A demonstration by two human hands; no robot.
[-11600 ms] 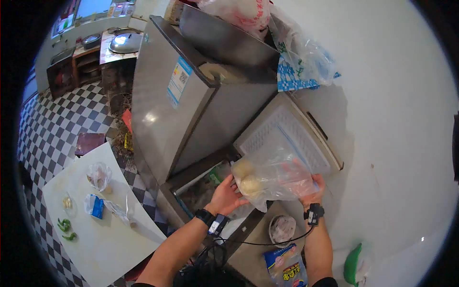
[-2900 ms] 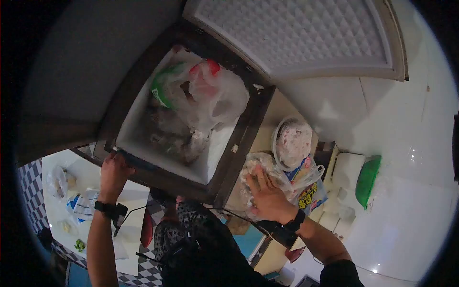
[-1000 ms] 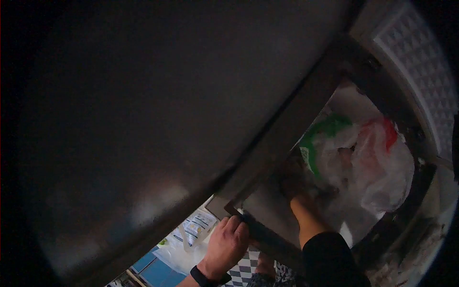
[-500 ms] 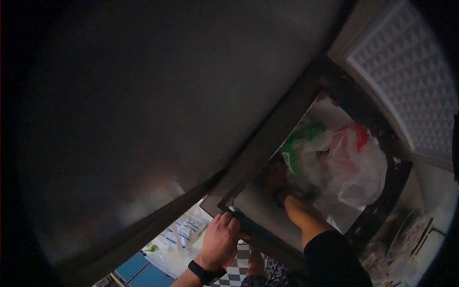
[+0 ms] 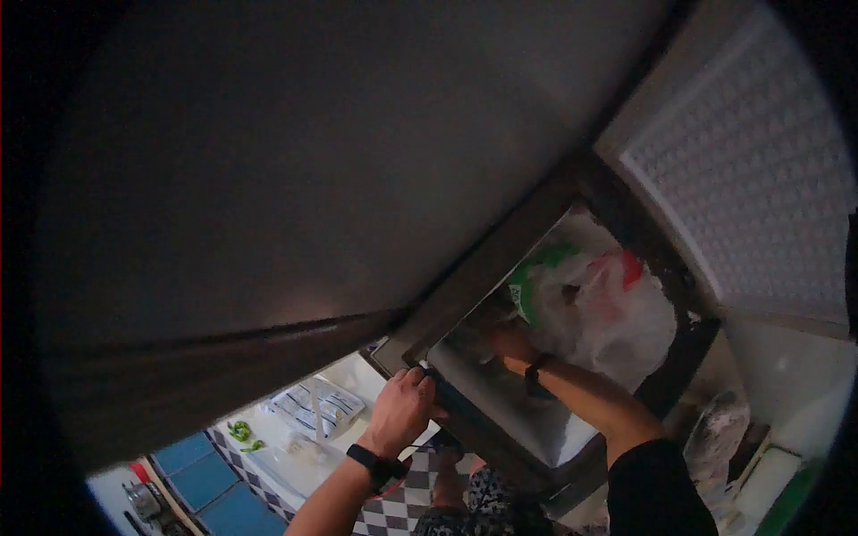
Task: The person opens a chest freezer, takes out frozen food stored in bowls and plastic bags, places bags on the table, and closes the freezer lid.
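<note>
Before me stands an open chest freezer (image 5: 465, 406), its bin holding plastic bags. My left hand (image 5: 407, 406) is closed over the freezer's near left rim. My right hand (image 5: 508, 344) reaches down inside by the left wall; its fingers are in shadow, and what they touch is too dark to make out. Beside it lies a green-marked bag (image 5: 525, 290). A clear bag with red on it (image 5: 626, 313) fills the right part of the bin. The freezer's lid (image 5: 751, 179), with a patterned white inner side, stands raised at the right.
A large dark panel (image 5: 268, 179) fills the upper left. Below it, a white table (image 5: 357, 380) bears a white and blue package (image 5: 317, 411) and green peppers (image 5: 239, 431). A bowl with pinkish contents (image 5: 719, 429) stands right of the freezer.
Since half a second ago, the view has shifted and my right hand has risen somewhat, so that its wrist band now shows. My left hand has stayed on the rim.
</note>
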